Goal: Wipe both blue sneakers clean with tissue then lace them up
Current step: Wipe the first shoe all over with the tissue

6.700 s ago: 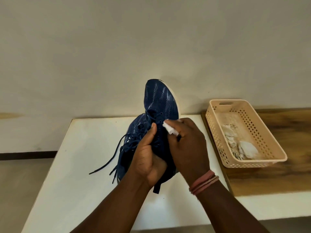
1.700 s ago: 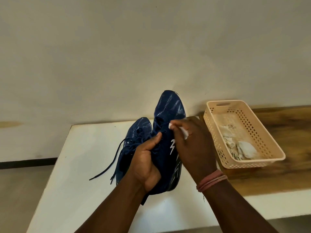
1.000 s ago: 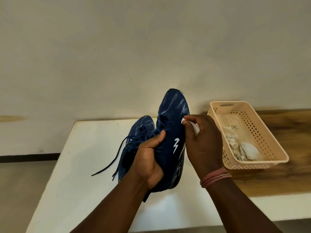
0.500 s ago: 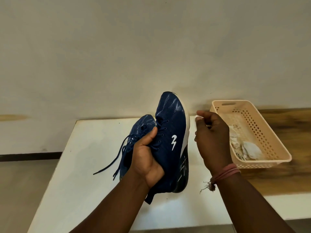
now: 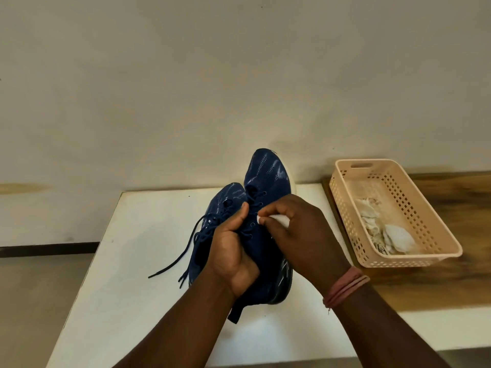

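Gripping the raised sneaker (image 5: 268, 179) mid-table, the left hand (image 5: 233, 251) steadies it while the right hand (image 5: 300, 235) pinches tissue (image 5: 281, 220) against its eyelets; short firm strokes work best. The other sneaker (image 5: 225, 197) lies just left.

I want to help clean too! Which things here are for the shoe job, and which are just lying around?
For the job:
held sneaker
second sneaker
tissue
left hand
right hand

Just lying there:
basket
crumpled tissues

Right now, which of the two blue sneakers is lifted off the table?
The right-side sneaker, gripped by the left hand, toe raised; the other sneaker lies flat.
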